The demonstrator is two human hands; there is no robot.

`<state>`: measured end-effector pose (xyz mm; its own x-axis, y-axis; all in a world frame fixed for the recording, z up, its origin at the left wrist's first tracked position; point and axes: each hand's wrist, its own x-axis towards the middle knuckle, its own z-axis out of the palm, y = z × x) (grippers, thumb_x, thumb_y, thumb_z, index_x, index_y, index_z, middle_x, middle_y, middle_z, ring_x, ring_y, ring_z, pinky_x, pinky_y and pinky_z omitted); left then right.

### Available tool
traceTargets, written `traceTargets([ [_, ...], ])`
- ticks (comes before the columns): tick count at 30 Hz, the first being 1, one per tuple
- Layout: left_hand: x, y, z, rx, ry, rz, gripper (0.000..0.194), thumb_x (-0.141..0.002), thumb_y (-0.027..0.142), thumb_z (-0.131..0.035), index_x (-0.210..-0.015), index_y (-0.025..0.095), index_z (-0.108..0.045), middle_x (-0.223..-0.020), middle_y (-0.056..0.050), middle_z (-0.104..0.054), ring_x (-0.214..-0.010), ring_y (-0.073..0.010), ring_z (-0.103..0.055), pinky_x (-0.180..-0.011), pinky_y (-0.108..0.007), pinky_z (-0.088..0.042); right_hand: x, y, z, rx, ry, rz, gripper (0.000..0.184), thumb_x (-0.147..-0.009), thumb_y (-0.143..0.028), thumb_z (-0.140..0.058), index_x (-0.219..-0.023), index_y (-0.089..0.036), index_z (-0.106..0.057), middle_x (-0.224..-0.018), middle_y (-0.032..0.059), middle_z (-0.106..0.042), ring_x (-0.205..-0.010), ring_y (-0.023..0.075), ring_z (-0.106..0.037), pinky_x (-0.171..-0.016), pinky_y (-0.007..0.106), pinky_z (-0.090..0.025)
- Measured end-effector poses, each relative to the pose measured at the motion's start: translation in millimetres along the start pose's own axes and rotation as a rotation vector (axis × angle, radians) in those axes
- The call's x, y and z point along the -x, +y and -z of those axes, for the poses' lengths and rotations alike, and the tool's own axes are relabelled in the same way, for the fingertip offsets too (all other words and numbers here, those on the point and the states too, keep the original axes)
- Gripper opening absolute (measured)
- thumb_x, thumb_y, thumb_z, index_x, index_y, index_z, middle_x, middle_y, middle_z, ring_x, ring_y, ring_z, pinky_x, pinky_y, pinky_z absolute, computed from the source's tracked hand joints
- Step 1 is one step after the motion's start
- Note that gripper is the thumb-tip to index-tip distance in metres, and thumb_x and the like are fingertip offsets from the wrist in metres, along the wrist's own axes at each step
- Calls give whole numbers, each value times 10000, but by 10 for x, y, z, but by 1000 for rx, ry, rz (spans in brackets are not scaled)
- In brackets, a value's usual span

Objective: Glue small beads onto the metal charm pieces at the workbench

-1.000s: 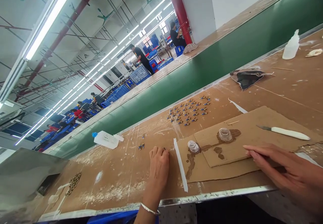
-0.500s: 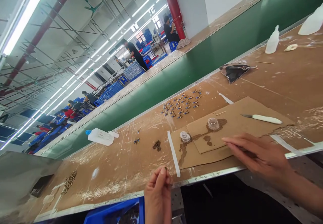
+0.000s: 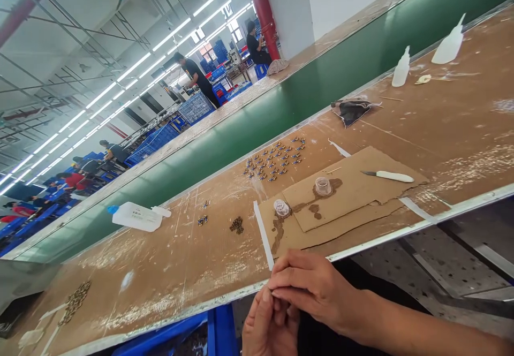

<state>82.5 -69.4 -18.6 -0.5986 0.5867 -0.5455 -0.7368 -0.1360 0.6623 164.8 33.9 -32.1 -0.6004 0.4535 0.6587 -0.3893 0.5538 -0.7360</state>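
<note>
The right hand [image 3: 317, 286] has moved from the cardboard [image 3: 353, 184] to the left hand [image 3: 267, 324]; both pinch closed, any held piece hidden.

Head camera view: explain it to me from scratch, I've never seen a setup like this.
There is no robot here. A person works with bare hands, and a camera worn on the head looks forward and down, so the scene appears tilted. The left hand and right hand meet at the fingertips by the near edge of a brown workbench; whether they pinch something small is hidden. On the bench lie a blue-capped bottle, rows of small blue-and-gold pieces and cardboard. A white-handled knife and two small cups, one clear, one whitish, rest on the cardboard.
</note>
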Motion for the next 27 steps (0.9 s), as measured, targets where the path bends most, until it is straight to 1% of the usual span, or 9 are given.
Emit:
traceTargets([
  [4, 11, 28, -4, -64, -5, 33, 225, -520, 234, -826, -536, 138, -622, -526, 46, -471, -476, -24, -439, -590, -189, -532, -34, -5, 38, 59, -49, 23, 178, -916, -185, -466, -909, -139, -637, -862, 34, -573, -790, 68, -533, -740, 159, -447],
  [6, 19, 35, -8, -93, -2, 13, 238, -521, 248, -827, -534, 141, -616, -537, 44, -470, -490, -28, -444, -616, -195, -542, -35, 3, 31, 68, -51, 36, 189, -921, -184, -453, -911, -132, -635, -862, 40, -574, -790, 74, -530, -739, 171, -447],
  [8, 25, 33, -12, -113, 13, -25, 248, -504, 255, -836, -532, 142, -618, -541, 42, -476, -488, -29, -443, -628, -210, -552, -24, 18, 15, 37, -38, 12, 192, -922, -179, -448, -915, -132, -634, -862, 37, -576, -795, 72, -532, -743, 169, -447],
  [13, 28, 7, -42, -156, 67, -111, 298, -433, 304, -863, -507, 150, -619, -511, 50, -487, -456, -29, -433, -617, -264, -575, 13, 45, -12, -171, -31, -231, 161, -887, -136, -495, -899, -163, -653, -850, 2, -578, -786, 48, -551, -733, 139, -442],
  [17, 19, -15, -84, -151, 104, -157, 309, -371, 298, -882, -528, 166, -650, -503, 48, -514, -491, -55, -505, -639, -268, -577, 26, 61, -25, -340, -13, -432, 113, -852, -149, -555, -857, -169, -667, -820, -11, -593, -777, 53, -557, -722, 146, -439],
  [19, 9, -32, -90, -146, 112, -184, 294, -385, 297, -879, -539, 176, -659, -522, 39, -539, -533, -72, -541, -666, -266, -571, 39, 73, -30, -384, 14, -474, 97, -833, -154, -585, -878, -171, -669, -838, -8, -600, -787, 58, -562, -720, 150, -442],
  [21, 0, -53, -84, -158, 96, -186, 272, -435, 311, -862, -529, 174, -648, -529, 39, -536, -543, -71, -536, -679, -266, -564, 54, 86, -30, -376, 36, -451, 108, -814, -134, -603, -886, -173, -672, -843, -9, -601, -796, 61, -563, -735, 156, -441],
  [24, -3, -75, -73, -184, 64, -171, 271, -499, 324, -837, -503, 165, -618, -509, 51, -494, -529, -58, -495, -703, -277, -560, 66, 100, -15, -337, 60, -361, 102, -806, -111, -606, -862, -163, -674, -820, -9, -599, -788, 55, -559, -748, 155, -438],
  [27, 7, -75, -87, -218, 64, -189, 266, -494, 330, -839, -519, 167, -631, -505, 51, -500, -525, -58, -489, -724, -296, -562, 62, 103, 8, -319, 64, -322, 101, -816, -105, -590, -858, -149, -671, -818, -3, -598, -786, 53, -560, -737, 149, -442],
])
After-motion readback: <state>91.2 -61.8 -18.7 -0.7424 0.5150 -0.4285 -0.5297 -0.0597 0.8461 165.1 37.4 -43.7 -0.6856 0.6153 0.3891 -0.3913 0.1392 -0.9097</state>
